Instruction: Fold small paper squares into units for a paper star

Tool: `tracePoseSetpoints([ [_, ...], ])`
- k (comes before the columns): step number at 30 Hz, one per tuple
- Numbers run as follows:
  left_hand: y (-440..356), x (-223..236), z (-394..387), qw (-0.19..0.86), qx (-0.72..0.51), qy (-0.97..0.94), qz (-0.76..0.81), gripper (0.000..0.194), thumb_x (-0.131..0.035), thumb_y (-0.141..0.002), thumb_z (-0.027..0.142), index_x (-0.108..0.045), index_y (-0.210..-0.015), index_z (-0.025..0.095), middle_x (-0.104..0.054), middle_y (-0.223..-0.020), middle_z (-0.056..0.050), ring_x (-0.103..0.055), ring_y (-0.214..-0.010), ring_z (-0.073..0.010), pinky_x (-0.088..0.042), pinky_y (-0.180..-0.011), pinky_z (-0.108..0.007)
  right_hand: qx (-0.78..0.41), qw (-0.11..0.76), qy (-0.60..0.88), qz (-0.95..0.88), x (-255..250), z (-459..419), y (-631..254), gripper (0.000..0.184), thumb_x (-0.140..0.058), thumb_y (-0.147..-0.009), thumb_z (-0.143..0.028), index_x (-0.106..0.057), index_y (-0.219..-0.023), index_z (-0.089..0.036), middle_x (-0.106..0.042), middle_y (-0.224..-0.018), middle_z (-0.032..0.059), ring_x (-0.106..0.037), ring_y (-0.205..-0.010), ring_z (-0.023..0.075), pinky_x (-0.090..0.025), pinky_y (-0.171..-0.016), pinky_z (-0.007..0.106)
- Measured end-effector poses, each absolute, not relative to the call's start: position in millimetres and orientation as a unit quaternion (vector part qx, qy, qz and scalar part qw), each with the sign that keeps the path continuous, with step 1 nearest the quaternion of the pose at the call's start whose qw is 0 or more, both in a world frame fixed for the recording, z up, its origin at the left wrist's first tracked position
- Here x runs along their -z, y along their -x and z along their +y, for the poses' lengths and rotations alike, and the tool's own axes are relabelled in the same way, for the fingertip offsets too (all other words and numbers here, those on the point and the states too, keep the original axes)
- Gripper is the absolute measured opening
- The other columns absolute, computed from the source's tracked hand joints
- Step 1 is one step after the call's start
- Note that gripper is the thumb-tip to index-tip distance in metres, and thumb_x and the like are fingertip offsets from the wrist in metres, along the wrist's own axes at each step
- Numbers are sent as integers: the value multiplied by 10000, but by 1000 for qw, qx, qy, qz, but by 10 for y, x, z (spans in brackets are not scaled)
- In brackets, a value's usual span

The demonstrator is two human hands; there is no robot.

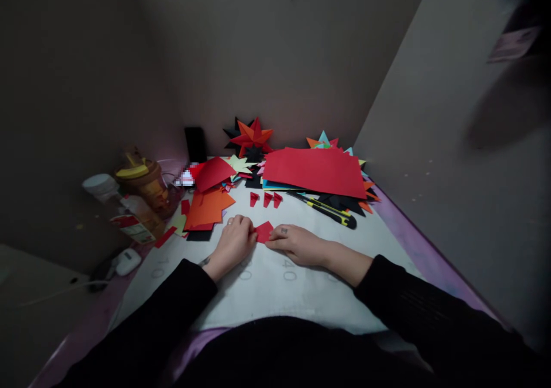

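Observation:
A small piece of red paper (264,231) with a pointed top edge lies low over the white mat, between my two hands. At its left edge, the curled fingers of my left hand (235,241) are closed on it. My right hand (299,243) pinches its right side between thumb and forefinger. Just beyond the hands, several small folded red paper pieces (267,199) sit in a row. A yellow and black utility knife (331,213) rests to the right of them.
Large red sheets (316,170) are stacked at the back, with folded paper stars (253,135) behind. Orange paper (205,209) lies left of my hands. A white-capped bottle (129,210) and a brown cup (144,181) stand on the left. Walls enclose the table (400,221).

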State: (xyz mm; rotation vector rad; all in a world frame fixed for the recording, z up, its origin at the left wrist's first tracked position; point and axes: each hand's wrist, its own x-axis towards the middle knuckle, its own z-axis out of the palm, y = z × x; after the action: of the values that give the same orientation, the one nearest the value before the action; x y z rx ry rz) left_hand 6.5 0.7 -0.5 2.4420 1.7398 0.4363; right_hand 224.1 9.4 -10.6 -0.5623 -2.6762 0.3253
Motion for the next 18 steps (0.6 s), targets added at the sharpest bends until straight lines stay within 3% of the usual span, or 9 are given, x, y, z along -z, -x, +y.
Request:
tracePoseSetpoints([
  [10,29,-12,48,114,-156,-819,541,116,-539,-834,209,-577,-937,171,-555,-998,-100,-510,-944,-249,-409,-828,-374,-49,157,280,-946,131,41,-2041,379,-500,-878,-151,-615,-1220,-266,-589,-971,91,-507,-882,216,-457,-766,346],
  [13,69,-2,67,133,-166,-819,534,120,-553,-824,219,-585,-932,180,-556,-996,-92,-516,-946,-244,-413,-831,-369,-82,185,252,-946,133,64,-2072,297,-520,-861,-141,-686,-1082,-249,-588,-973,87,-521,-877,206,-467,-763,340],
  [16,94,3,71,141,-184,-818,527,117,-563,-812,211,-597,-922,188,-557,-992,-82,-522,-945,-238,-416,-835,-361,-127,274,214,-929,126,97,-2178,211,-523,-852,-122,-718,-862,-201,-613,-963,88,-558,-895,190,-486,-793,334],
  [18,105,7,70,144,-194,-817,523,116,-576,-804,208,-606,-915,189,-560,-980,-77,-527,-939,-234,-417,-841,-358,-118,316,205,-919,118,119,-2245,210,-514,-855,-110,-706,-826,-190,-645,-999,94,-574,-966,204,-482,-851,370],
])
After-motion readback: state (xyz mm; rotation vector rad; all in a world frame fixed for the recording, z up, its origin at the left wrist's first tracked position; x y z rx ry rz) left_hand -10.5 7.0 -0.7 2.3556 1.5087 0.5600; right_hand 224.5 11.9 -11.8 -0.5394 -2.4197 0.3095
